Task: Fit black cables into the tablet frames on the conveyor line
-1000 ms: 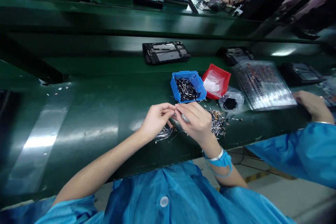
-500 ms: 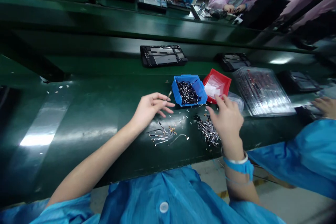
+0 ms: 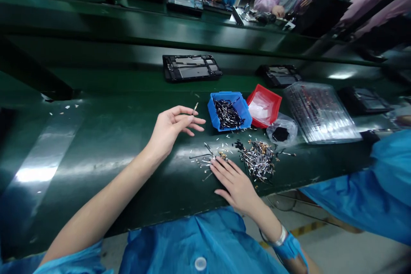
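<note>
My left hand (image 3: 171,130) is raised over the bench, left of the blue bin. Its thumb and index finger pinch a small thin gold-and-dark strip (image 3: 195,108), too small to name; the other fingers are loosely stretched. My right hand (image 3: 236,186) lies flat with fingers outstretched, its fingertips on a small group of thin flex cables (image 3: 205,160), partly covering them. Right of those fingers is a larger heap of silvery flex cables (image 3: 259,160) with gold ends. Short black cables (image 3: 228,113) fill the blue bin (image 3: 213,124).
Beside the blue bin stands a red bin (image 3: 272,102) with clear plastic bags. A bag with black pieces (image 3: 281,132) and stacked clear trays (image 3: 324,113) lie right. Behind is a black device frame (image 3: 192,68). White slivers litter the bench (image 3: 128,192). A co-worker's blue sleeve (image 3: 353,197) is at right.
My right hand has moved from beside the red bin down and left onto the small cable group, uncovering the larger heap and bag. My left hand has shifted slightly left, still pinching the strip.
</note>
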The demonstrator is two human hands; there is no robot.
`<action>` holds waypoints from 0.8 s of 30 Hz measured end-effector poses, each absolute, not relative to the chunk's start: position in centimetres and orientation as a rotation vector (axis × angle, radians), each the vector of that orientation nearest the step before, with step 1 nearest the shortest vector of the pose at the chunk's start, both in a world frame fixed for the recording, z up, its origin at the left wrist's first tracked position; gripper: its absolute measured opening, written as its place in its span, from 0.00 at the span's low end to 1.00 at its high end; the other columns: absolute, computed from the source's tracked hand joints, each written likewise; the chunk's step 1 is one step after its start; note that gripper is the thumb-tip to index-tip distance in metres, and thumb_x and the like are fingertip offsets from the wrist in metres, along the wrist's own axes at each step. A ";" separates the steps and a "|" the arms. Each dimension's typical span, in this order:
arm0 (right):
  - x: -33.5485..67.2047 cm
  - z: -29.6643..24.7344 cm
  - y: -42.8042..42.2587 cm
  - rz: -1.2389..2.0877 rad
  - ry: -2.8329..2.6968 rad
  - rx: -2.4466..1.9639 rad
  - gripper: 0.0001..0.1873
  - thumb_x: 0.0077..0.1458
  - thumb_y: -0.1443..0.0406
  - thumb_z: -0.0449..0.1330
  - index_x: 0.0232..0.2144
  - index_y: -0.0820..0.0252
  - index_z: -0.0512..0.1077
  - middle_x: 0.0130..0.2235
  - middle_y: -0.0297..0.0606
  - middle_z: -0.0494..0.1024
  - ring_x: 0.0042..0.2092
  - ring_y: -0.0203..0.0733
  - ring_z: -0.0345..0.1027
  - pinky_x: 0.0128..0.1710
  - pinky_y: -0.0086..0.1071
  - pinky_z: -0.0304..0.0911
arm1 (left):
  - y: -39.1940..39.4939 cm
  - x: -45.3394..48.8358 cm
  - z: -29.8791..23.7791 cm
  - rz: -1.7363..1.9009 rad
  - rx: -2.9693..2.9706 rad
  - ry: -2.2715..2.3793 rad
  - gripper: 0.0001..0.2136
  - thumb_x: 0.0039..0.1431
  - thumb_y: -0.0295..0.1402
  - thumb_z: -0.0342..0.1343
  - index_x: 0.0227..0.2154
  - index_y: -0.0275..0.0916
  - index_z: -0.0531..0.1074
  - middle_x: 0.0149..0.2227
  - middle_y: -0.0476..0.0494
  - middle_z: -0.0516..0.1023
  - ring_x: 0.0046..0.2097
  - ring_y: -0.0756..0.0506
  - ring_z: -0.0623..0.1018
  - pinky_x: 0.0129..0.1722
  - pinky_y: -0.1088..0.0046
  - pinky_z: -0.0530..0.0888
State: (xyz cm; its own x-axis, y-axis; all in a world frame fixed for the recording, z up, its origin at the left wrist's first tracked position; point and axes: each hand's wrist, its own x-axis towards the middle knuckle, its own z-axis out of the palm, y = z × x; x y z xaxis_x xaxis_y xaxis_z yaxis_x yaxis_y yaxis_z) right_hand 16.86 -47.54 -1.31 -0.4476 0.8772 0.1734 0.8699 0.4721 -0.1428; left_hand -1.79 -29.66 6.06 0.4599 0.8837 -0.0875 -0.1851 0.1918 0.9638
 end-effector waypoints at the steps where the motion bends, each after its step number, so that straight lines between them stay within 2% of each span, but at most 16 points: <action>1: 17.3 -1.2 -47.7 0.023 -2.456 -1.514 0.29 0.62 0.60 0.51 0.63 0.65 0.56 0.60 0.46 0.67 0.64 0.49 0.56 0.56 0.50 0.64 | -29.8 -1.7 5.9 0.844 1.122 0.764 0.09 0.51 0.33 0.61 0.33 0.33 0.71 0.32 0.38 0.82 0.30 0.44 0.81 0.26 0.75 0.74; 5: 17.9 0.0 -47.0 -0.197 -2.164 -1.481 0.27 0.58 0.69 0.56 0.60 0.62 0.62 0.53 0.49 0.75 0.58 0.49 0.66 0.49 0.46 0.70 | -30.7 -1.0 5.3 0.666 1.100 0.693 0.09 0.51 0.32 0.60 0.33 0.32 0.71 0.30 0.37 0.82 0.29 0.44 0.81 0.25 0.75 0.73; 8: 17.5 1.5 -44.8 -0.425 -1.908 -1.432 0.27 0.54 0.74 0.59 0.57 0.58 0.66 0.41 0.46 0.81 0.44 0.45 0.74 0.41 0.39 0.71 | -31.5 -0.6 5.0 0.501 1.086 0.658 0.08 0.50 0.30 0.61 0.32 0.32 0.70 0.29 0.37 0.82 0.28 0.45 0.81 0.23 0.77 0.73; 10: 17.2 2.5 -43.0 -0.511 -1.834 -1.422 0.26 0.54 0.73 0.60 0.55 0.57 0.68 0.35 0.41 0.80 0.37 0.43 0.73 0.36 0.36 0.70 | -32.1 -0.3 4.9 0.427 1.084 0.646 0.08 0.49 0.30 0.61 0.31 0.33 0.70 0.29 0.37 0.82 0.27 0.45 0.81 0.23 0.77 0.72; 14: 16.6 3.5 -40.3 -0.521 -1.860 -1.357 0.19 0.55 0.73 0.59 0.48 0.55 0.74 0.30 0.38 0.78 0.33 0.40 0.70 0.30 0.33 0.67 | -33.2 -0.3 4.9 0.342 1.099 0.617 0.10 0.51 0.33 0.61 0.34 0.32 0.71 0.31 0.35 0.82 0.30 0.44 0.82 0.24 0.77 0.72; 17: 16.6 3.4 -39.6 -0.489 -1.820 -1.323 0.15 0.54 0.74 0.59 0.41 0.54 0.76 0.29 0.37 0.77 0.32 0.40 0.69 0.29 0.33 0.68 | -32.7 -0.7 5.1 0.277 1.150 0.577 0.13 0.52 0.36 0.60 0.37 0.32 0.72 0.33 0.34 0.82 0.31 0.43 0.82 0.25 0.76 0.72; 19: 16.7 3.0 -39.3 -0.456 -1.765 -1.328 0.13 0.53 0.74 0.60 0.39 0.54 0.76 0.31 0.38 0.78 0.33 0.40 0.71 0.31 0.35 0.69 | -30.6 -1.2 5.1 0.367 1.283 0.666 0.14 0.54 0.38 0.59 0.39 0.33 0.73 0.35 0.35 0.81 0.33 0.43 0.81 0.26 0.74 0.72; 22: 17.0 2.5 -39.0 -0.394 -1.691 -1.311 0.12 0.52 0.75 0.60 0.35 0.55 0.75 0.32 0.39 0.79 0.34 0.41 0.73 0.33 0.36 0.70 | -24.9 -2.1 4.7 0.835 1.543 1.149 0.11 0.56 0.33 0.59 0.41 0.35 0.74 0.42 0.38 0.79 0.45 0.41 0.78 0.39 0.69 0.74; 24: 17.2 2.4 -38.8 -0.355 -1.655 -1.300 0.11 0.51 0.76 0.60 0.34 0.56 0.74 0.31 0.38 0.79 0.33 0.41 0.73 0.32 0.36 0.70 | -20.1 -2.5 4.3 1.027 1.571 1.408 0.13 0.58 0.30 0.58 0.46 0.35 0.71 0.50 0.37 0.74 0.56 0.39 0.70 0.52 0.62 0.70</action>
State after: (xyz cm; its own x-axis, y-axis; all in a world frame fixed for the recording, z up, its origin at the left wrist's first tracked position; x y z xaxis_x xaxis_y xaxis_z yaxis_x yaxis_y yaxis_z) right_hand 17.22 -38.78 2.39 0.0351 0.5840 0.8110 0.8650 0.3887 -0.3174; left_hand -2.52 -20.08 4.32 0.0621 0.9956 0.0696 0.3710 -0.0877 0.9245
